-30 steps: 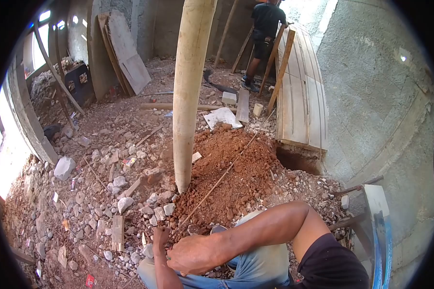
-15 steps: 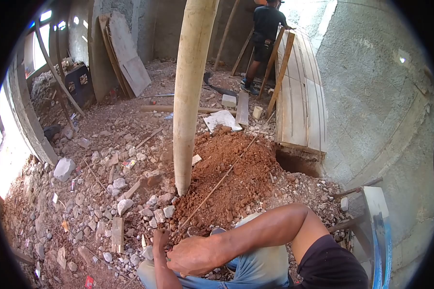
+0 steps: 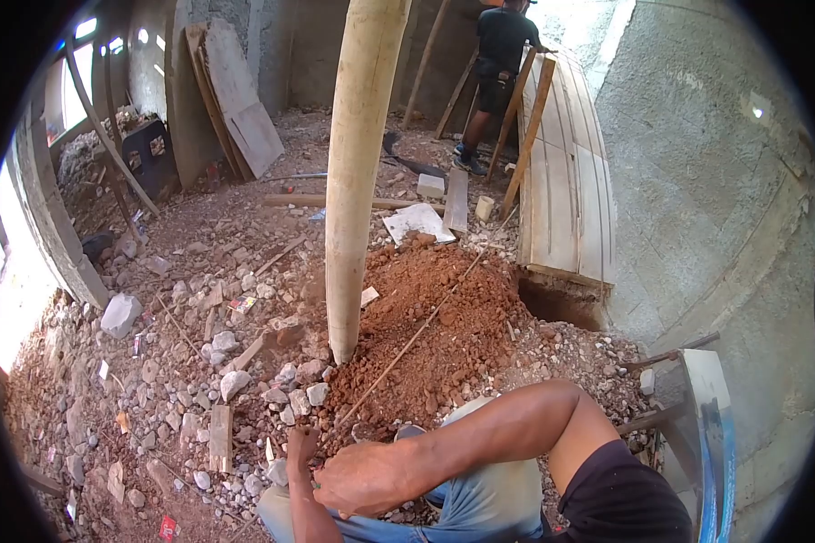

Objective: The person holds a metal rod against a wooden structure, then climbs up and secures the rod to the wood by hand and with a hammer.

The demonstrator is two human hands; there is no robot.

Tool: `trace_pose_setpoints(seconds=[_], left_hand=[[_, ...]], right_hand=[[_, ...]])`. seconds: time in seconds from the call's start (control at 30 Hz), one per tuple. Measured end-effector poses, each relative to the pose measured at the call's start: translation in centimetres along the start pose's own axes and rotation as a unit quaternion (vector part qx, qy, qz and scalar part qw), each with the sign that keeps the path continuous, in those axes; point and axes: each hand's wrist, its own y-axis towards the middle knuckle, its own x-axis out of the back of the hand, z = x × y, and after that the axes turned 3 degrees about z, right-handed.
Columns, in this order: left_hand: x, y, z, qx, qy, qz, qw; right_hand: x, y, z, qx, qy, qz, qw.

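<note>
My right forearm lies across my lap over worn blue jeans (image 3: 484, 502), and my right hand (image 3: 364, 477) rests against my left wrist, its fingers curled under and partly hidden. Just beyond it, my left hand (image 3: 301, 445) is closed, with its knuckles upward and nothing showing in it. I cannot tell what, if anything, the right fingers hold. A thin rod (image 3: 414, 339) lies slanted over a mound of reddish soil (image 3: 444, 312), its lower end close past my hands. Behind the mound's left edge a thick pale pole (image 3: 358, 181) stands nearly upright on the rubble.
A pit (image 3: 561, 303) opens right of the mound, below long pale panels (image 3: 557, 181) leaning by the rough wall (image 3: 697, 181). A person (image 3: 501, 68) in dark clothes stands at the back. Broken stones (image 3: 235, 386) cover the ground. A blue-and-white board (image 3: 708, 407) stands at my right.
My left hand has turned and shifted slightly at the wrist. My right hand stays nearly where it was. The person at the back has moved the upper body a little.
</note>
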Motion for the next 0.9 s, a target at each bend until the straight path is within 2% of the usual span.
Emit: trace_pose_setpoints(seconds=[0.13, 0.23, 0.3, 0.4, 0.6, 0.77, 0.9], left_hand=[[0.1, 0.4, 0.2, -0.011, 0.034, 0.006, 0.999], [-0.3, 1.2, 1.2, 0.0, 0.039, 0.012, 0.999], [-0.5, 1.1, 1.4, 0.012, 0.033, 0.008, 0.999], [-0.5, 0.8, 1.2, 0.024, 0.032, -0.01, 0.999], [-0.2, 0.7, 0.5, 0.017, 0.031, 0.018, 0.999], [0.4, -0.6, -1.3, -0.006, 0.02, -0.007, 1.0], [0.1, 0.0, -0.4, 0.013, 0.007, 0.001, 1.0]], right_hand=[[-1.1, 0.3, -0.4, 0.008, -0.043, 0.005, 0.999], [-1.3, 0.4, -0.6, 0.055, -0.113, -0.023, 0.992], [-0.5, 0.2, 0.0, -0.001, -0.036, -0.004, 0.999], [-0.6, 0.0, -0.1, 0.005, 0.009, -0.02, 1.0], [-0.1, 0.1, -0.1, 0.004, -0.008, 0.013, 1.0], [-0.4, 0.1, -0.2, 0.016, -0.013, -0.001, 1.0], [-0.5, 0.1, -0.2, 0.023, -0.011, -0.015, 1.0]])
